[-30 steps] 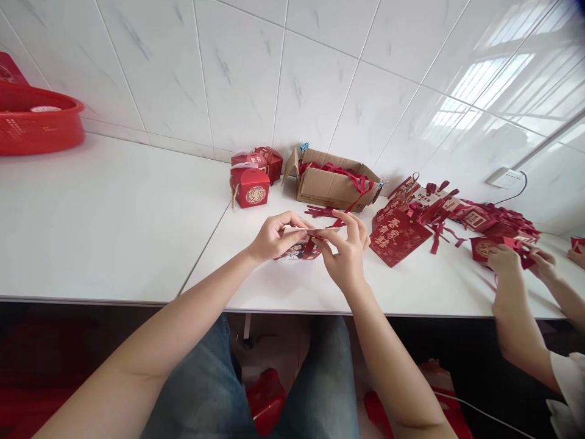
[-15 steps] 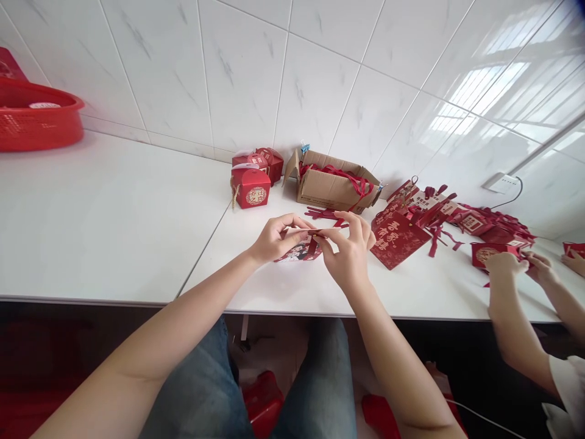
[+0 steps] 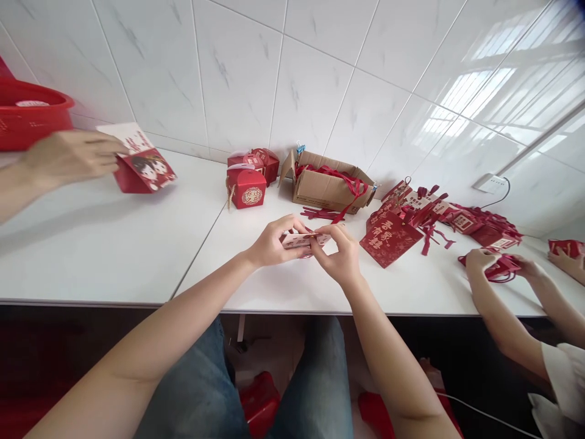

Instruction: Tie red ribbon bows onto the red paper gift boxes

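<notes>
Both hands are pinched narrow on a red-and-white printed card packet (image 3: 295,241): the left hand (image 3: 277,244) at one end, the right hand (image 3: 339,251) at the other. It's held just above a smooth white counter (image 3: 114,262), in front of an open brown cardboard carton (image 3: 326,190) of red fabric ribbons (image 3: 361,186). Glossy, grey-veined white tiles (image 3: 242,79) rise behind. The packet's long axis runs left to right, its pale printed side towards the person.

Bent L fingers (image 3: 290,223) nr R fingers (image 3: 336,232)
</notes>
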Demonstrator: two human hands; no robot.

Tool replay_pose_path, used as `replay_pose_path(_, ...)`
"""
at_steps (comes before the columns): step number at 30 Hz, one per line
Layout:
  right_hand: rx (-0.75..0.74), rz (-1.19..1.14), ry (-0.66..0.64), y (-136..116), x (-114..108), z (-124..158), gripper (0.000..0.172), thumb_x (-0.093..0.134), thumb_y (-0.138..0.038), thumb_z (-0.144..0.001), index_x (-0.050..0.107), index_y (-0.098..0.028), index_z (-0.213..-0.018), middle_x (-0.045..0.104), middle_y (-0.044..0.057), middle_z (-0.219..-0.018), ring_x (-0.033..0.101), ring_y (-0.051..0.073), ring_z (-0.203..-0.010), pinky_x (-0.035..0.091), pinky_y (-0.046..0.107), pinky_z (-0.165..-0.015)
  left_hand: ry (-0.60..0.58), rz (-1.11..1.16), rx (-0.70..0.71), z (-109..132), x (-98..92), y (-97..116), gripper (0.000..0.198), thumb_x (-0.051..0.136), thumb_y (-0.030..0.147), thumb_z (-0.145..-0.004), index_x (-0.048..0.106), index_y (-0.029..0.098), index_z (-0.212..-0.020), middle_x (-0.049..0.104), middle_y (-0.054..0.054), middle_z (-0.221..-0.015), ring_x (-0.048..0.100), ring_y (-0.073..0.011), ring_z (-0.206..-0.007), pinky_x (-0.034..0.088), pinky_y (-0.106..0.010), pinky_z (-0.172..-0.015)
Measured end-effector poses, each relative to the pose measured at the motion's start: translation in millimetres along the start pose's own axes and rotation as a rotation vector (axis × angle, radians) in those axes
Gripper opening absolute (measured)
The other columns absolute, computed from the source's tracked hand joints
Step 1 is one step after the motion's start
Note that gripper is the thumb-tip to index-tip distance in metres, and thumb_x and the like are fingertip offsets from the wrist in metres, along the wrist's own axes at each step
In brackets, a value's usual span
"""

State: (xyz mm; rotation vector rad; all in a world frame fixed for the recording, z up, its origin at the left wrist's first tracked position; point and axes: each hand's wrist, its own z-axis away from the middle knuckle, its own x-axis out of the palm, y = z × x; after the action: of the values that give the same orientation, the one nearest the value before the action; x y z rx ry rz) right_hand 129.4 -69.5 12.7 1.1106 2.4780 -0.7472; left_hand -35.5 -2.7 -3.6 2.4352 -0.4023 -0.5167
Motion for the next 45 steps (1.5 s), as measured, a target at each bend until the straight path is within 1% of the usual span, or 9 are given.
replay_pose_path(10, 0.084, -0.11, -0.035, -7, -3, -1, 0.004, 0.061, -0.019, -0.074, 0.063, -0.021, -0.077, 0.064, 0.001, -0.074, 0.061, 0.016, -0.068, 0.051, 0.03, -0.064, 0.153, -0.183, 0.04, 3, 10.0, -8, 0.024, 0.073, 0.036, -0.074, 0.057, 0.019, -0.074, 0.064, -0.003, -0.076, 0.061, -0.0148, -0.069, 0.049, -0.027, -0.064)
replay_pose_path(18, 0.078, -0.13, -0.12, -7, -7, 1, 0.004, 0.066, -0.023, -0.079, 0.065, -0.021, -0.082, 0.065, 0.002, -0.075, 0.061, 0.016, -0.069, 0.051, 0.029, -0.063, 0.151, -0.124, -0.06, 4, 8.8, -7, 0.024, 0.072, 0.037, -0.074, 0.057, 0.018, -0.069, 0.062, -0.002, -0.071, 0.06, -0.0136, -0.065, 0.049, -0.026, -0.06)
replay_pose_path(25, 0.089, -0.157, -0.099, -1, -2, 5, 0.005, 0.064, -0.024, -0.08, 0.062, -0.021, -0.077, 0.062, 0.001, -0.073, 0.06, 0.015, -0.066, 0.05, 0.028, -0.062, 0.103, -0.127, -0.03, 5, 9.3, -7, 0.027, 0.07, 0.04, -0.075, 0.052, 0.02, -0.074, 0.058, 0.0, -0.072, 0.058, -0.0138, -0.065, 0.049, -0.028, -0.061)
replay_pose_path(27, 0.094, -0.137, -0.021, -1, 1, 6, 0.007, 0.061, -0.024, -0.082, 0.06, -0.021, -0.076, 0.061, 0.001, -0.072, 0.059, 0.015, -0.067, 0.05, 0.029, -0.062, 0.165, -0.271, 0.018, 4, 11.3, -7, 0.033, 0.073, 0.042, -0.072, 0.049, 0.021, -0.082, 0.057, -0.001, -0.077, 0.058, -0.0161, -0.072, 0.049, -0.031, -0.068)
replay_pose_path(30, 0.142, -0.079, 0.112, -2, 4, 5, 0.011, 0.059, -0.024, -0.082, 0.055, -0.021, -0.072, 0.06, 0.001, -0.07, 0.058, 0.016, -0.069, 0.049, 0.029, -0.063, 0.389, -0.513, 0.09, 5, 18.7, -4, 0.056, 0.08, 0.046, -0.06, 0.046, 0.021, -0.095, 0.054, -0.007, -0.095, 0.054, -0.0238, -0.093, 0.045, -0.04, -0.083)
replay_pose_path(33, 0.225, -0.093, 0.188, -1, 4, 3, 0.015, 0.06, -0.028, -0.081, 0.051, -0.021, -0.072, 0.059, 0.001, -0.07, 0.058, 0.016, -0.068, 0.049, 0.03, -0.062, 0.51, -0.727, 0.045, 16, 29.6, 4, 0.061, 0.081, 0.05, -0.056, 0.047, 0.02, -0.097, 0.049, -0.009, -0.099, 0.048, -0.028, -0.101, 0.039, -0.044, -0.087)
replay_pose_path(38, 0.313, -0.202, 0.221, -5, -5, 1, 0.019, 0.06, -0.035, -0.083, 0.049, -0.022, -0.075, 0.061, 0.002, -0.074, 0.06, 0.017, -0.068, 0.05, 0.03, -0.06, 0.305, -0.867, -0.05, 43, 43.1, 18, 0.035, 0.074, 0.052, -0.067, 0.063, 0.021, -0.079, 0.053, -0.007, -0.083, 0.047, -0.0249, -0.085, 0.033, -0.041, -0.078)
replay_pose_path(41, 0.326, -0.177, 0.249, -12, -13, 0, 0.02, 0.061, -0.035, -0.082, 0.049, -0.022, -0.073, 0.061, 0.001, -0.072, 0.059, 0.016, -0.065, 0.049, 0.028, -0.059, 0.29, -0.776, -0.063, 51, 44.2, 28, 0.017, 0.069, 0.039, -0.077, 0.068, 0.023, -0.075, 0.057, -0.007, -0.086, 0.048, -0.0248, -0.089, 0.033, -0.041, -0.079)
replay_pose_path(45, 0.336, -0.171, 0.289, -17, -21, 0, 0.021, 0.062, -0.034, -0.08, 0.049, -0.021, -0.071, 0.06, -0.001, -0.066, 0.058, 0.015, -0.061, 0.048, 0.027, -0.057, 0.256, -0.562, -0.101, 50, 40.0, 48, 0.013, 0.06, 0.029, -0.084, 0.062, 0.021, -0.074, 0.063, -0.005, -0.09, 0.053, -0.0234, -0.094, 0.037, -0.042, -0.085)
